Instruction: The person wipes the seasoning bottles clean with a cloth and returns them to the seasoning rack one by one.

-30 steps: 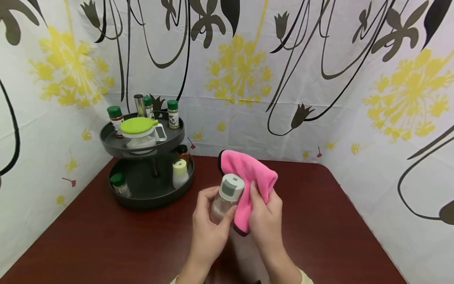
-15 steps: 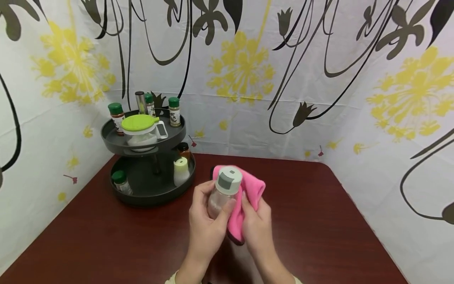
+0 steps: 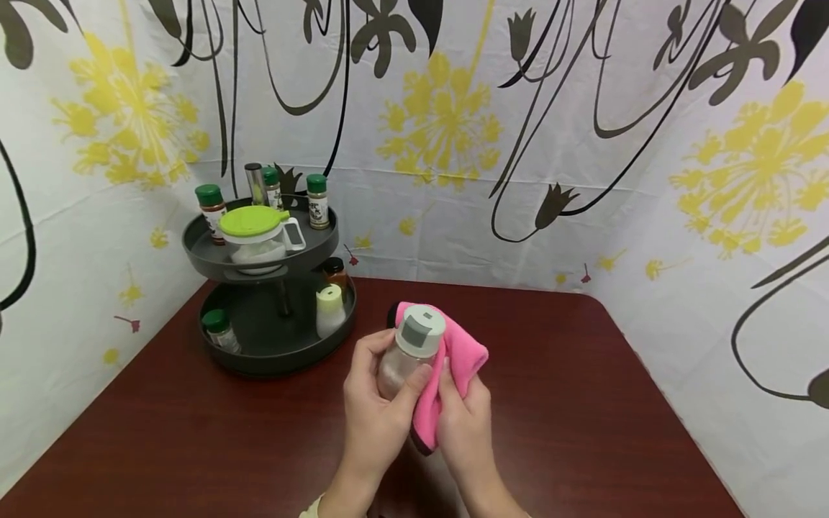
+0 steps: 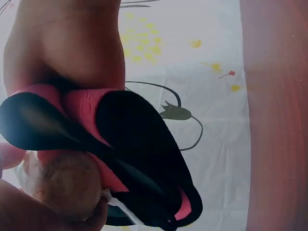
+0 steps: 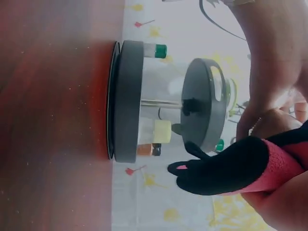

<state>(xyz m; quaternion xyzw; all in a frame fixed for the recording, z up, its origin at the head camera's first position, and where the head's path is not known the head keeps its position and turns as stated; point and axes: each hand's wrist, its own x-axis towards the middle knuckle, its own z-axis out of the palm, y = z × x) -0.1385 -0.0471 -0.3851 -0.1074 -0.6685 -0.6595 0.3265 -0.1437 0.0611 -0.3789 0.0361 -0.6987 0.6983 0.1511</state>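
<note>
A clear shaker bottle (image 3: 396, 370) with a pale grey-green flip cap leans slightly in my left hand (image 3: 372, 417), thumb across its front and fingers behind. My right hand (image 3: 468, 432) grips a pink cloth (image 3: 461, 352) with black edging and presses it against the bottle's right side. In the left wrist view the bottle's round base (image 4: 72, 185) shows below the cloth's dark border (image 4: 139, 130). The right wrist view has the folded cloth (image 5: 284, 166) beside the bottle (image 5: 274, 124), which is partly covered there by hand and cloth.
A dark two-tier turntable rack (image 3: 259, 365) stands at the back left. Its upper tier bears green-capped spice jars (image 3: 317, 205) and a lime-lidded container (image 3: 252, 224). A yellow-capped shaker (image 3: 330, 316) sits below. Patterned curtains surround the dark red table (image 3: 570, 403).
Both hands have shifted a little left with the bottle and cloth. The cloth has dropped lower, from above the cap to beside and behind it.
</note>
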